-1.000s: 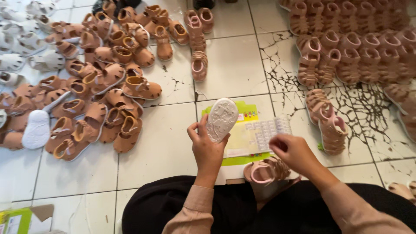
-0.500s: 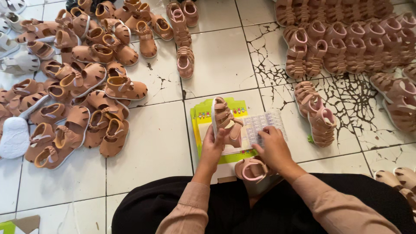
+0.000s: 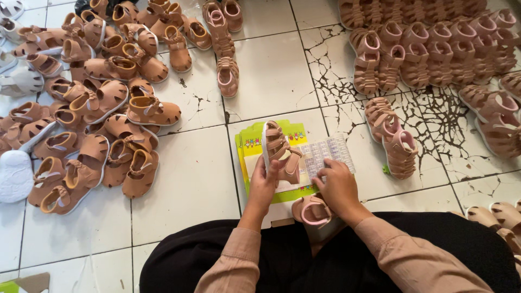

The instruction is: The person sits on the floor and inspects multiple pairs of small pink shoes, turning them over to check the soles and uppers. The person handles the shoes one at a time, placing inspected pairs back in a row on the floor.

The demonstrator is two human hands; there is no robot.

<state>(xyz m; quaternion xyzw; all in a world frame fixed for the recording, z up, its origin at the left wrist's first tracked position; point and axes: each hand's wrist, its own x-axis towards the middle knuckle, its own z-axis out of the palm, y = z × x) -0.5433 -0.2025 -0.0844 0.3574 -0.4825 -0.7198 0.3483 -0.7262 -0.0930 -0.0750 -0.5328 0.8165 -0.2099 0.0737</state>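
One sandal (image 3: 279, 154), two hands.

A: Right hand (image 3: 337, 187) covers part of the sticker sheet (image 3: 324, 153); fingertips tucked under, can't see them. Print on the sheet too small to tell.

B: Pink sandal (image 3: 313, 209) half hidden by that wrist. Sandal rows (image 3: 434, 49) cut off at top and right edges; white sandals (image 3: 15, 174) cut off left.

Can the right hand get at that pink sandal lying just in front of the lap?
Probably yes. The right hand rests on the sticker sheet, right above the pink sandal, with nothing between them. The left hand holds the tan sandal.
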